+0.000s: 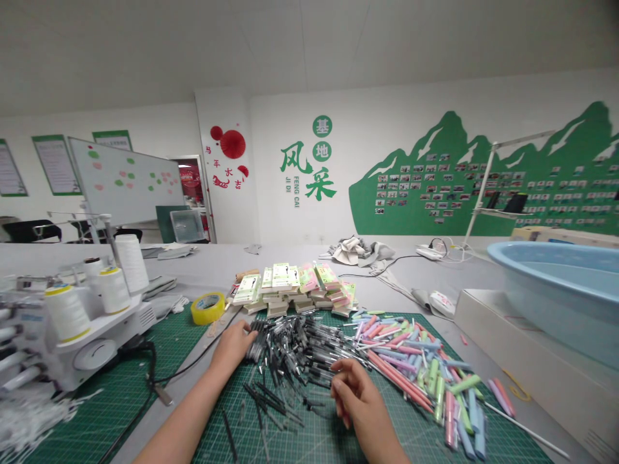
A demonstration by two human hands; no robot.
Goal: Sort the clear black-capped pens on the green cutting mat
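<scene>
One wide grey table (290, 251) is covered at its middle by a green mat (309, 441). At the right, a blue basin (527, 296) is set above a long white box (512, 348); the bottom of the basin and the inside of the box cannot be seen. Coloured pens (438, 386) are spread toward the mat's right edge, and a strip of grey table is left between that edge and the white box. Black pens (309, 341) are heaped mid-mat; room for moving is left on the mat's near part, between the forearms. Small paper boxes (283, 277) are stacked behind the heap, their contents hidden. The heap's left side is touched by the left hand (236, 345), fingers bent; whether any pen is gripped cannot be told. The right hand (355, 390) is held at the heap's near right, fingers loosely curled; whether anything is pinched cannot be told. Yellow tape (207, 318) is placed left of the paper boxes.
</scene>
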